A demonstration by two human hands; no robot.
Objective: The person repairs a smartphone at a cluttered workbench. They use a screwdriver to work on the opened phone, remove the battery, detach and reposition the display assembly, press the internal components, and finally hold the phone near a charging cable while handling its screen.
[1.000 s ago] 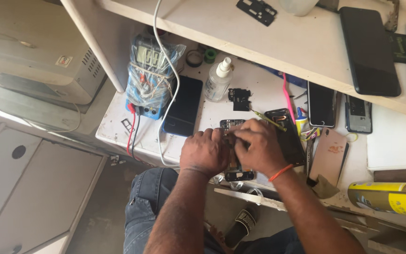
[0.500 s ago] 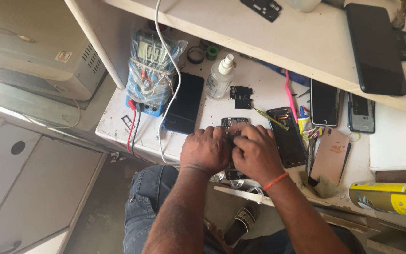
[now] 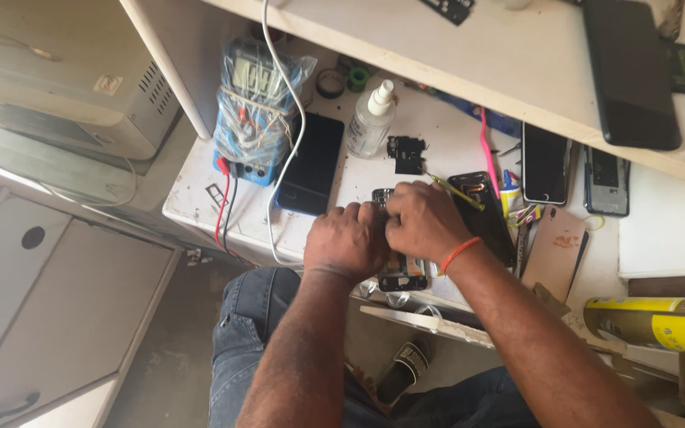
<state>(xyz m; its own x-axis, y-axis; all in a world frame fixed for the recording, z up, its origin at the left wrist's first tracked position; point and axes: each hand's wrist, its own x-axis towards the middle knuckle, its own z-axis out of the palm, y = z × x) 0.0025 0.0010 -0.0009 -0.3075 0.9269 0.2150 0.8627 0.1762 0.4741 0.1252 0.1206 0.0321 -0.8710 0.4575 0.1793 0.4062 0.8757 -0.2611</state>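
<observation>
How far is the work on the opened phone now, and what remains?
Done: the phone lies opened on the white bench, and a small black part lies apart behind it. In hand: the left hand and the right hand both press on the phone, covering most of it. Left: the phone is not closed, and the black part is not fitted; more I cannot tell.

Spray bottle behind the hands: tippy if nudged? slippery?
Probably tippy: the spray bottle stands upright, tall for its small base, with the white nozzle up top. Likely light, since it looks like clear plastic; how full it is I cannot tell. The smooth wall may be a bit slick. It stands close to the dark phone, so a push could knock it onto that.
</observation>
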